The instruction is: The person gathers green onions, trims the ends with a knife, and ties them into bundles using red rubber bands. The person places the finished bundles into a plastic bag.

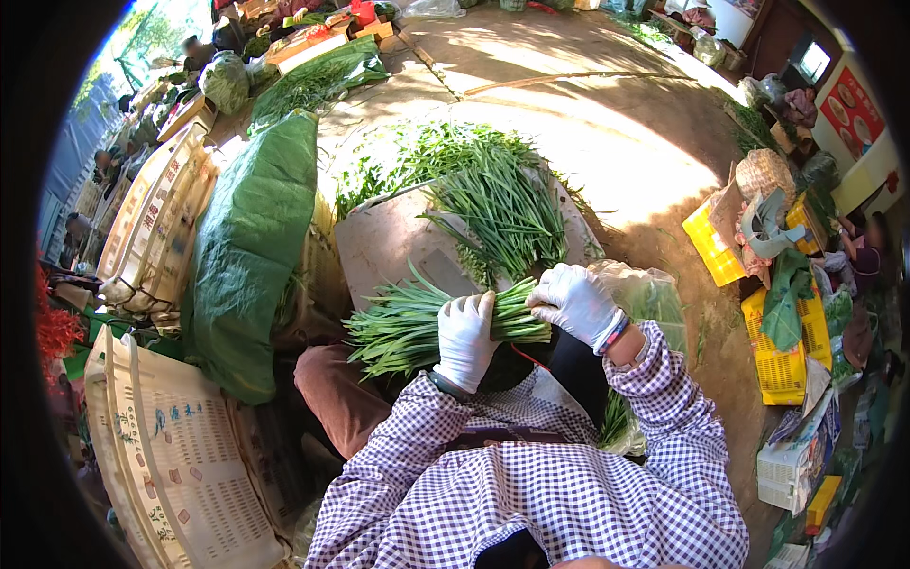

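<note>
A bunch of long green chives [398, 328] lies crosswise in front of my chest, leaves to the left and pale stem ends to the right. Wrapped around its middle is my white-gloved left hand [466, 338]. My right hand [577, 302], also gloved, has its thumb and fingers pinched at the stem ends; what exactly lies between the fingertips is partly hidden. Just beyond, a heap of loose chives [505, 206] rests on a pale board [377, 238]. A flat grey piece [439, 270] is on the board behind the held bunch.
Left of me stand cream plastic crates [192, 448] and a green sheet [245, 249] draped over a crate. A clear plastic bag [647, 299] with greens is by my right arm. Yellow crates [773, 348] line the right side. More greens [434, 153] lie past the board; people sit farther off.
</note>
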Action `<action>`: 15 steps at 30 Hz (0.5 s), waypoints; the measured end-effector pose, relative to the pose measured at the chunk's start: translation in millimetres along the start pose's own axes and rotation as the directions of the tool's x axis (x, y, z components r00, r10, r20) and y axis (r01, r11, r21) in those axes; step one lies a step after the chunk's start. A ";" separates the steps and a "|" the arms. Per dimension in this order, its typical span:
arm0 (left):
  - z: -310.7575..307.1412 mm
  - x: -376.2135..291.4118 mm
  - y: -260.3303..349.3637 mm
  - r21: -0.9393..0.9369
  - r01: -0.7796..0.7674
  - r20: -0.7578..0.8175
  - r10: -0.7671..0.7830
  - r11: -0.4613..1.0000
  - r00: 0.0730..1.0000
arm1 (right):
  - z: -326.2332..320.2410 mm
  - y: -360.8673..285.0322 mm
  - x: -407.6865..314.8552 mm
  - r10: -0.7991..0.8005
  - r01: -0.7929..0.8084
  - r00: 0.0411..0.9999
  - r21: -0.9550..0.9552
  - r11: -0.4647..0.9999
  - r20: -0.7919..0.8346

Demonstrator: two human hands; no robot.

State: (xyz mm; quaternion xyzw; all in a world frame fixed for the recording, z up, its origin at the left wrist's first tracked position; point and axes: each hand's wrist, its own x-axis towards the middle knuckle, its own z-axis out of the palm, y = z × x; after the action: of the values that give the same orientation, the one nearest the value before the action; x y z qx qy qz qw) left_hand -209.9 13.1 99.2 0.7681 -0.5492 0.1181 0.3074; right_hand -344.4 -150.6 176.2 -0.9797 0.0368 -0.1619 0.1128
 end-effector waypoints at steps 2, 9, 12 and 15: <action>-4.1 1.9 -1.0 -0.004 0.069 0.024 -0.068 0.998 0.997 | 2.5 7.3 -2.6 -0.011 0.011 1.000 -0.024 1.000 -0.003; -59.2 25.7 -13.6 -0.609 0.401 0.173 -0.379 0.685 0.909 | -3.1 18.4 -19.8 0.338 -0.296 0.939 0.338 0.893 -0.070; -78.1 41.3 -4.1 -0.955 0.293 0.265 -0.320 0.043 0.910 | 27.0 -12.6 -8.7 0.220 -0.122 0.973 0.642 0.757 -0.075; -66.1 48.6 17.4 -0.916 0.370 0.402 -0.391 -0.156 0.828 | 80.2 -58.4 8.1 0.246 -0.073 0.969 0.986 0.152 0.034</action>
State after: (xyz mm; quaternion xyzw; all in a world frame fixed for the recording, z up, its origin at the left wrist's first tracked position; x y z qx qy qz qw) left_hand -197.6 11.9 182.2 0.4433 -0.2125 -0.3931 0.7770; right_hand -308.6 -77.9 118.4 -0.6534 0.0350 -0.2001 0.7293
